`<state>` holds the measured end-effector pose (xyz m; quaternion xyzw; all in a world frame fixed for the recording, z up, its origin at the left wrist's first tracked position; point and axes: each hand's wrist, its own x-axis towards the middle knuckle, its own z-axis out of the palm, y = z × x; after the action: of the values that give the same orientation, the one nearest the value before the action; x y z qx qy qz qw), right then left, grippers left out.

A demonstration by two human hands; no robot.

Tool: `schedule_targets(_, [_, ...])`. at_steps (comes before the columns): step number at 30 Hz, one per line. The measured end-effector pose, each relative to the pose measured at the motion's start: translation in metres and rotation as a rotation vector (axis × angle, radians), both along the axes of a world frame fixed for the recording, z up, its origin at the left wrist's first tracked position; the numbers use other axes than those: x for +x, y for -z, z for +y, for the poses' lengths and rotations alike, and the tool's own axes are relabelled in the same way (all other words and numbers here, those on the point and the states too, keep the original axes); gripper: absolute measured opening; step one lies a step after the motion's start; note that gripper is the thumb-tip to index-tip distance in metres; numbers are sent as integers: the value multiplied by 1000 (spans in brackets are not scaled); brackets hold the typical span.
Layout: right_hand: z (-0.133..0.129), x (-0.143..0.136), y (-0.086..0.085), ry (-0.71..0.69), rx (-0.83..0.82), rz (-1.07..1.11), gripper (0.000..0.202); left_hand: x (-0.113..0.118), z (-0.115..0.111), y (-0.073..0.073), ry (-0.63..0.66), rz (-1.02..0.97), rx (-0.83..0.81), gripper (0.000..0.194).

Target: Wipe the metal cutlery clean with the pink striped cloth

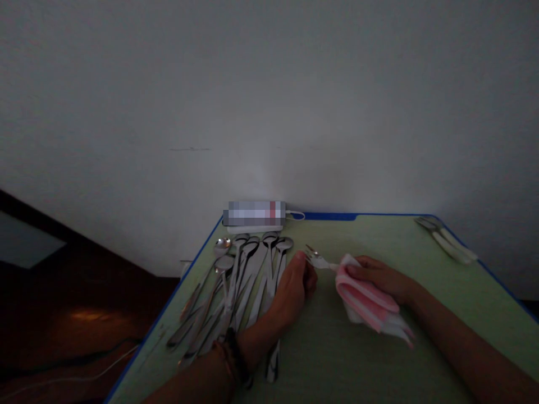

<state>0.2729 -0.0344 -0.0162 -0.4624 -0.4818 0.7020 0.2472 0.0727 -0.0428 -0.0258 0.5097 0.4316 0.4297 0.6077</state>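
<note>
Above the middle of the green table (328, 365), a metal fork (319, 261) points up and left. Its handle runs into a folded pink and white cloth (366, 297). My right hand (379, 276) is closed round the cloth and the fork handle inside it. My left hand (295, 285) is closed beside the fork's tines, its fingertips curled; whether they touch or grip the tines cannot be made out. Many spoons (251, 244) and other metal cutlery lie spread left of my left hand, partly behind my forearm.
At the table's back edge stands a white device (255, 229) with a blurred front and a cable. Two pieces of cutlery with pale handles (452, 244) lie at the right edge. A wall rises behind the table.
</note>
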Motion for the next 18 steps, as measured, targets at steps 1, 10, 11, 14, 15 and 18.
schedule_targets(1, [0, 0, 0, 6, -18, 21, 43, 0, 0, -1, 5, 11, 3, 50])
schedule_targets(10, [9, 6, 4, -45, -2, 113, 33, 2, -6, -12, -63, -42, 156, 33])
schedule_targets(11, [10, 6, 4, -50, -5, 117, 33, 2, -6, -12, -60, -40, 158, 32])
schedule_targets(14, [12, 6, 4, -44, -23, 131, 31, 1, -6, -9, -60, -42, 161, 32])
schedule_targets(15, [12, 6, 4, -31, -28, 133, 31, 0, -6, -9, -58, -43, 164, 33])
schedule_targets(18, [12, 5, 4, 4, -40, 142, 35, 0, -6, -11, -36, -34, 162, 33])
